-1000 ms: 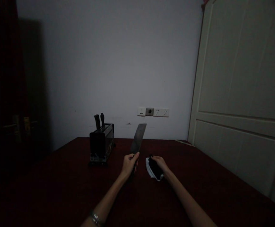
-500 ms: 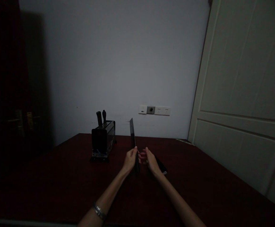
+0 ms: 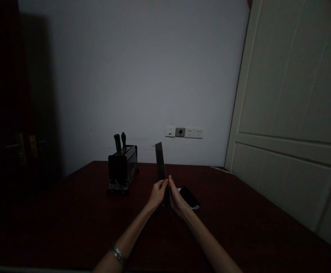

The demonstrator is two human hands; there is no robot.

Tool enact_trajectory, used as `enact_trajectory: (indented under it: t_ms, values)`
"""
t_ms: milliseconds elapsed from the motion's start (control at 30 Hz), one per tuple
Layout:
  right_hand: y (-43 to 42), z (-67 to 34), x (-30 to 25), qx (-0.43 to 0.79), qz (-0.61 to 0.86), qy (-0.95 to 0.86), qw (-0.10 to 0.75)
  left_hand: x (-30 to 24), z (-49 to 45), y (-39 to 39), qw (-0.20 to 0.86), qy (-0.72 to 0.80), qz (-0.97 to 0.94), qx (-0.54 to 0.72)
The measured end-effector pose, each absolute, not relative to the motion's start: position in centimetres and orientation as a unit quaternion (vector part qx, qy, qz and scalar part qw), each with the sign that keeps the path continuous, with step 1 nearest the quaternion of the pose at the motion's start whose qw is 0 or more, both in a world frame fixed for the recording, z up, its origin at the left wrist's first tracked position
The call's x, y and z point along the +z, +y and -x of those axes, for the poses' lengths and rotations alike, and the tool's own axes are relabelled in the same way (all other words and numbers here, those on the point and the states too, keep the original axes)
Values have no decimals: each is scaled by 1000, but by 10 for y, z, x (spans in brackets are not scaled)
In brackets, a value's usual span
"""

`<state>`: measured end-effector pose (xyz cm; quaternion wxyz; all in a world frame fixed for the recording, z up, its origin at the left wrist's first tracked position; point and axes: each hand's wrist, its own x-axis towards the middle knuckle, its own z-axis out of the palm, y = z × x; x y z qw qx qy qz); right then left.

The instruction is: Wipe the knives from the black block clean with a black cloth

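My left hand [image 3: 157, 194] grips a thin, flat, dark blade-like piece [image 3: 160, 159], with the thumb along its near edge. The piece stands nearly upright and tilts slightly left at the top; its lower part is partly hidden between my hands. My right hand [image 3: 176, 195] lies close along its right side, fingers stretched out and pressed together, the fingertips near my left thumb. Whether the right palm touches it, I cannot tell. Just right of my right hand, a black flat item [image 3: 189, 196] with a white edge rests on the dark red table [image 3: 228, 220].
To the left stands a black box-like holder [image 3: 117, 170], with two dark handles [image 3: 120, 142] sticking up from its top. Sockets and switches [image 3: 194, 133] are set in the wall behind. A pale panelled door [image 3: 290, 170] borders the table on the right.
My right hand has moved left and its fingers have straightened beside the upright piece. More of the black item shows now. The piece has turned slightly, showing more of its face.
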<state>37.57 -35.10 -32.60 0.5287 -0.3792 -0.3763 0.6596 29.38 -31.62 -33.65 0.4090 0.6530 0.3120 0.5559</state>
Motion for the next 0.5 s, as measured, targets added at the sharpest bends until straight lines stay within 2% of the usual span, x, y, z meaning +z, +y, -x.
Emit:
enact_trajectory:
  t_ms: [333,500]
  values:
    - [-350,-381,-333,664,414,-358,510,-339,-296,-322,467,339,-641,507]
    - [-348,-385,-333,665,436,-349,496,-337,-297,-331,452,345,-641,516]
